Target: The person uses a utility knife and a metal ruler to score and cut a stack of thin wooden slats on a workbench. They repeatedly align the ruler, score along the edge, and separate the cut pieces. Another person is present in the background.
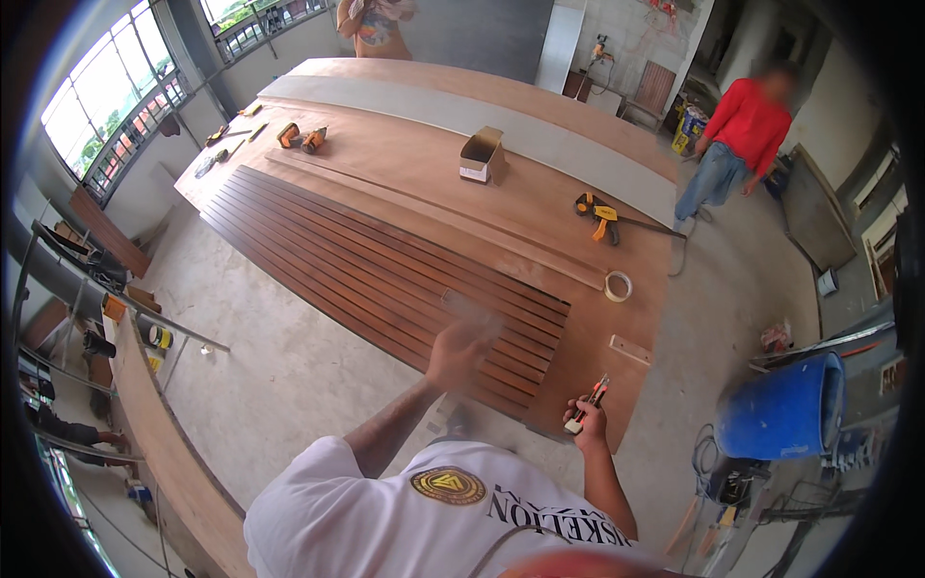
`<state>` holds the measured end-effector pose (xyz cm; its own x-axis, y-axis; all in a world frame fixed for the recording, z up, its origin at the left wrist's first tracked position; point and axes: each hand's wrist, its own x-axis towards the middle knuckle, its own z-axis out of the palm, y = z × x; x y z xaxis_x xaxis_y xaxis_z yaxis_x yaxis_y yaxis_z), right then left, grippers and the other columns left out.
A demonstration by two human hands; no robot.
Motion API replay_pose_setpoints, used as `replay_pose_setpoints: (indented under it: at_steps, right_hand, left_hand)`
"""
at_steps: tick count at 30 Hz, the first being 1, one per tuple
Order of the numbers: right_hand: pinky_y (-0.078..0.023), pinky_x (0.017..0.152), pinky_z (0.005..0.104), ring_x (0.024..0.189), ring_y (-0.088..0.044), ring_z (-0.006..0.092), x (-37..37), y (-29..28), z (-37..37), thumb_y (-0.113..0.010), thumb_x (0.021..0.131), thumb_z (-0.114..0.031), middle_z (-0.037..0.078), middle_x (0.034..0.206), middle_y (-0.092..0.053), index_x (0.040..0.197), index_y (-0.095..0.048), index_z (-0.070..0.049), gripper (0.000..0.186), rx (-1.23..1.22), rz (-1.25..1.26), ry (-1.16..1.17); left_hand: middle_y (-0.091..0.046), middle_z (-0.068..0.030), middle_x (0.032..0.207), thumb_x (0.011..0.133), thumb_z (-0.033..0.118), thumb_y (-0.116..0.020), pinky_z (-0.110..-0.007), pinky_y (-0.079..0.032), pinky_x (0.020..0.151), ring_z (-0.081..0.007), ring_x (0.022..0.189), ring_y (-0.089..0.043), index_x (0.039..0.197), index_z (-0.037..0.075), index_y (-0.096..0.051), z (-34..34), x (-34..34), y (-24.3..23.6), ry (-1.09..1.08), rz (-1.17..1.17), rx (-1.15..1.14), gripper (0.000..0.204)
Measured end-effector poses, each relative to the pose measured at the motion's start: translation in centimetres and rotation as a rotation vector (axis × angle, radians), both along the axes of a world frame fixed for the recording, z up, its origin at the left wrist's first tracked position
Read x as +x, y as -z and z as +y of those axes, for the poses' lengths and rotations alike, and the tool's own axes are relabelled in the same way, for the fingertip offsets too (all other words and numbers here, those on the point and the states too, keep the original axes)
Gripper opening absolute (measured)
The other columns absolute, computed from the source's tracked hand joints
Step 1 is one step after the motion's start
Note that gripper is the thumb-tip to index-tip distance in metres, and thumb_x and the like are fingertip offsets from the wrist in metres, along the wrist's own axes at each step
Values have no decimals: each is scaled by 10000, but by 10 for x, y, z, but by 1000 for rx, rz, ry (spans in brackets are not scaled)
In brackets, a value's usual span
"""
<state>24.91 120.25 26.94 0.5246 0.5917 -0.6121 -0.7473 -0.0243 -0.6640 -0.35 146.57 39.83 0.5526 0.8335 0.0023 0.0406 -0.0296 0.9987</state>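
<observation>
While your right hand (pixel 590 422) has its fingers wrapped round a small hand tool (pixel 601 388), your left hand (pixel 457 354) reaches out over the slatted panel (pixel 366 275), to the left of that grip and farther from you. The tool is black and orange with a pale lower end, and its slim tip points away from you, clear of the fingers.

Blur covers your left hand, and a greyish shape (pixel 470 310) shows by its fingertips; I cannot tell whether those fingers are apart or clamped on it, nor whether they touch the slats. The panel, dark brown and grooved lengthwise, lies flat on the wooden table (pixel 549 395), under your left hand and to the left of the tool.

Just beyond your right-hand grip lies a small wooden block (pixel 630 349), then a roll of tape (pixel 628 292), and farther out a yellow-and-black clamp (pixel 599 214). Well beyond your left hand stands an open box (pixel 479 159), with orange power tools (pixel 303 140) farther to its left. Off the table, to the right of your grip, is a blue barrel (pixel 785 409); a person in a red top (pixel 748 123) is well beyond it.
</observation>
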Motion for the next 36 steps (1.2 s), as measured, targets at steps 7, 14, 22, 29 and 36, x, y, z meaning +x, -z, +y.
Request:
replay_pose_setpoints:
  at_steps: [7, 14, 22, 29, 36]
  right_hand:
    - [-555, 605, 385, 673, -657, 203, -18, -119, 20, -656, 995, -211, 125, 879, -689, 1050, -569, -90, 159, 245, -26, -255]
    - [-587, 595, 388, 636, -696, 230, -44, -219, 29, -659, 1032, -353, 113, 816, -686, 1070, -571, -64, 305, 464, -29, -354]
    - [-575, 622, 343, 662, -700, 209, -58, -207, 2, -704, 911, -18, 83, 830, -670, 1083, -539, -67, 243, 287, -289, -337]
    - [-575, 696, 326, 737, -674, 156, -86, -145, -13, -715, 944, -45, 39, 821, -590, 1009, -508, -71, 219, 158, -569, -246]
    - [-620, 755, 319, 853, -656, 115, -116, -88, -38, -704, 984, -27, 18, 994, -536, 1191, -516, -41, 281, -82, -521, -127]
  left_hand:
    - [-676, -128, 1021, 854, 164, -796, -447, -544, 803, -342, 923, -688, 1103, 82, -747, -24, 16, -74, 321, 40, 520, 266]
    - [-628, -90, 1120, 799, 234, -741, -465, -548, 847, -306, 1003, -689, 1153, 133, -644, -48, 44, -106, 606, -63, 1096, 381]
    - [-627, -114, 1219, 829, 210, -715, -460, -549, 889, -342, 1082, -683, 1196, 124, -655, -66, 44, -78, 692, -48, 1085, 383]
    - [-663, -173, 1230, 878, 80, -725, -496, -592, 894, -397, 1113, -686, 1199, 91, -704, -39, 20, -40, 416, 321, 959, 323]
    - [-702, -146, 1176, 968, 119, -692, -478, -551, 961, -389, 1130, -671, 1182, 78, -736, 27, 4, -4, 446, 468, 710, 222]
